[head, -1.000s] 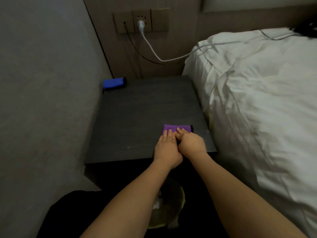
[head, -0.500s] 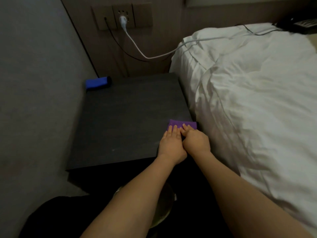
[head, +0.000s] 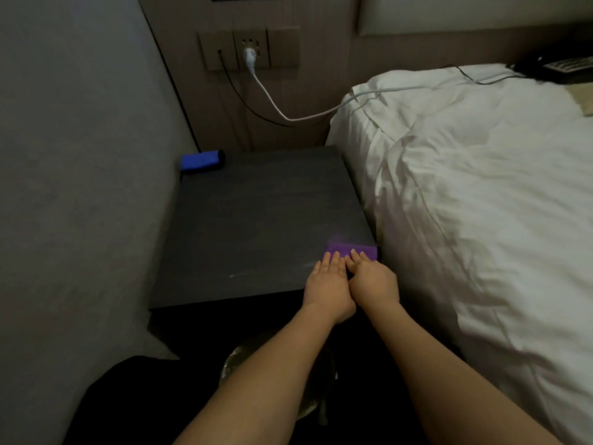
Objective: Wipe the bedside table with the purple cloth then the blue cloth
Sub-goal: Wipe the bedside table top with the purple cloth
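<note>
Two hands of yours lie side by side at the four o'clock corner of the dark, flat-topped wooden bedside table (head: 256, 226), likely so that both can bear down on the folded purple cloth (head: 351, 249) as it wipes. Your left hand (head: 327, 284) rests flat, fingers straight and together, their tips on the cloth's near edge. Your right hand (head: 373, 281) presses beside it, fingers slightly bent over the cloth, gripping nothing that shows. The cloth sits just beside the white rumpled bed (head: 481, 194). A rolled blue cloth (head: 201, 160) waits at eleven o'clock, against the grey wall, well apart from the hands and seemingly untouched, probably parked clear of the wiping path for the second pass.
</note>
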The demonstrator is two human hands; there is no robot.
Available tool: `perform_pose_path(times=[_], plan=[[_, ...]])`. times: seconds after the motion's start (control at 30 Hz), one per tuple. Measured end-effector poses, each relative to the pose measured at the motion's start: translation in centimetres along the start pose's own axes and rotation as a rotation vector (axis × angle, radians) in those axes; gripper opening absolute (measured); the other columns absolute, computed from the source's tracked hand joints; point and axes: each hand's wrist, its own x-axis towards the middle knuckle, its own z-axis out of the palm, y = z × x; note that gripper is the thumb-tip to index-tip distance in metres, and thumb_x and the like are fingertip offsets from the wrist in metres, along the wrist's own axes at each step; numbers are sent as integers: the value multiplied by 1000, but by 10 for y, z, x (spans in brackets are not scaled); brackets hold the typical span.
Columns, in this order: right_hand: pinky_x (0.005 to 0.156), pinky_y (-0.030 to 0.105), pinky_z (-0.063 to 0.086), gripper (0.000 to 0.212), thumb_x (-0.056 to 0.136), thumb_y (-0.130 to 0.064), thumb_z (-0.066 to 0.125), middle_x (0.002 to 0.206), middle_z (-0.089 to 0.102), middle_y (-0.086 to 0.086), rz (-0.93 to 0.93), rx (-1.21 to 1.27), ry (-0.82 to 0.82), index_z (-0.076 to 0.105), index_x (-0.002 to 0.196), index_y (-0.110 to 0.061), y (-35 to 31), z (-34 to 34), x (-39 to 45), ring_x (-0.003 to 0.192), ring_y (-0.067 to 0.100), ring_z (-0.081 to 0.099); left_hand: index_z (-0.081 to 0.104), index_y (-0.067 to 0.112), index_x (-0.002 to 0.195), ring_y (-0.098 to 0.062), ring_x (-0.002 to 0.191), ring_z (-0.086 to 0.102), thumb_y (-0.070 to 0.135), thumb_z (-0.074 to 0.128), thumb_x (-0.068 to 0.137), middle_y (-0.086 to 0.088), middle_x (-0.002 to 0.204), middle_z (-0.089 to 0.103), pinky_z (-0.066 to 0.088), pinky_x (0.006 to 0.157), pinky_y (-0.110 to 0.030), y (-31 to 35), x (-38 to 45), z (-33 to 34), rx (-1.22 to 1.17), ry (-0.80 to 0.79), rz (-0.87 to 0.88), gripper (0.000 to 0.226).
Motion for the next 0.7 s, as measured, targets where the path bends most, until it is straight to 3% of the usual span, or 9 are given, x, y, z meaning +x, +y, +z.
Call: perform_pose_path(times=[0.43, 0.7], plan=[[105, 32, 38, 45, 95, -24, 36, 152, 34, -4, -61, -20, -29, 41, 140, -22, -90, 17, -5, 138, 11, 35, 5, 9, 152, -20, 149, 0, 34, 45, 88, -7, 162, 3, 4, 119, -36, -81, -40, 2, -23, 10, -98, 80], [106, 35, 39, 46, 94, -26, 37, 152, 34, -2, -196, 14, -81, 42, 139, -20, -172, 39, 2, 138, 13, 35, 4, 12, 153, -19, 149, 0, 35, 45, 88, -5, 162, 1, 4, 119, -36, -159, -77, 0, -42, 25, -212, 80]])
